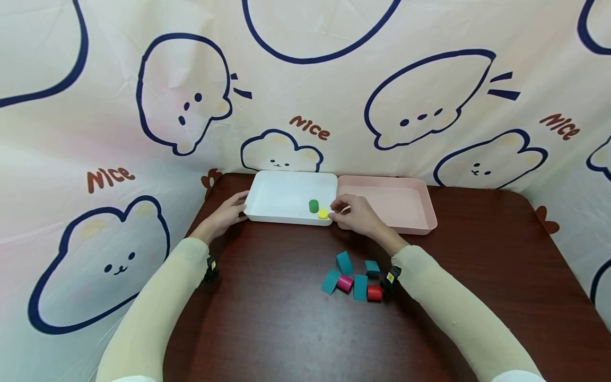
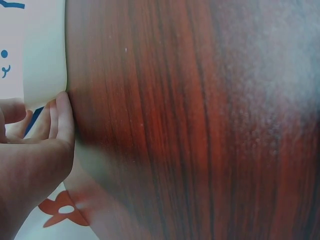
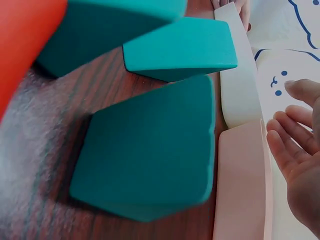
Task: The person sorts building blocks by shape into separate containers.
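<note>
At its left end, my left hand [image 1: 230, 213] holds the white tray [image 1: 281, 216], with a thumb and fingers about the near left corner. In the left wrist view, that hand [image 2: 42, 130] meets the tray's pale wall [image 2: 47, 55]. A green cylinder [image 1: 313, 206] and a yellow cylinder [image 1: 323, 214] are in the tray, near its right front corner. My right hand [image 1: 357, 215] is above the adjoining tray edges, its fingertips close to the yellow cylinder. In the right wrist view, its loosely bent fingers [image 3: 282, 145] and thumb are apart, with nothing between them.
A pink tray [image 1: 410, 204] adjoins the white one on the right. Several teal blocks [image 1: 360, 287], a magenta cylinder [image 1: 345, 283] and a red cylinder [image 1: 374, 293] lie on the dark wooden table [image 1: 277, 318], near my right wrist. A printed cloth [image 1: 353, 101] stands behind.
</note>
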Demonstrator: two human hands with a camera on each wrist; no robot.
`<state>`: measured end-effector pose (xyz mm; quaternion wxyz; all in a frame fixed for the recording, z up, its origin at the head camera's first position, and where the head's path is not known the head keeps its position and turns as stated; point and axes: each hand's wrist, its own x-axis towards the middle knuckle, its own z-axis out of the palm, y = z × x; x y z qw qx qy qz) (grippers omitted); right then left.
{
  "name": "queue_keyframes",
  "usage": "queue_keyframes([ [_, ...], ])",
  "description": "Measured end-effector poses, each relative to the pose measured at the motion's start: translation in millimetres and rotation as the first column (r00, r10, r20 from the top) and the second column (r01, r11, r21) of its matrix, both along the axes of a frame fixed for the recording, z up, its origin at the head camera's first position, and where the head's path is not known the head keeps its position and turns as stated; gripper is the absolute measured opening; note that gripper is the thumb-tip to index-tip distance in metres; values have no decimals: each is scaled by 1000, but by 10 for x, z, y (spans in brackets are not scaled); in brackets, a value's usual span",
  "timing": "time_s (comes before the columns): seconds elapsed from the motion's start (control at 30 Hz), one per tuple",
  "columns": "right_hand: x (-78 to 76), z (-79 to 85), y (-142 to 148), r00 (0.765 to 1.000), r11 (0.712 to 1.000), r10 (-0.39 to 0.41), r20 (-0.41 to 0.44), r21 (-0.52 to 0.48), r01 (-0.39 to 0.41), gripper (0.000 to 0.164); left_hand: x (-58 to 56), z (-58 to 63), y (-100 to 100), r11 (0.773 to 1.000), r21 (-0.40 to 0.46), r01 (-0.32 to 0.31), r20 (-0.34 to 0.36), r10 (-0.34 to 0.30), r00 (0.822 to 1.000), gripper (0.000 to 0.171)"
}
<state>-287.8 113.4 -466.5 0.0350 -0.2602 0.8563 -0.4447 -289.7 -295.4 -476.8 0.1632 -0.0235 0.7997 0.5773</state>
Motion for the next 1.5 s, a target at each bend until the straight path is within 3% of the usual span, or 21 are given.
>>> queue_keyframes([
  [0.57,226,117,136,997,997,72,-37,-15,-72,27,-16,50,-3,1000,11,7,3,-7,1000,57],
  [1.07,603,268,335,988,989,144,-60,-17,-145,20,11,44,20,1000,23,6,-1,-6,1000,57],
  [1.5,851,157,490,978,980,199,-56,23,-198,22,9,9,-2,1000,30,-1,16,1,1000,57],
])
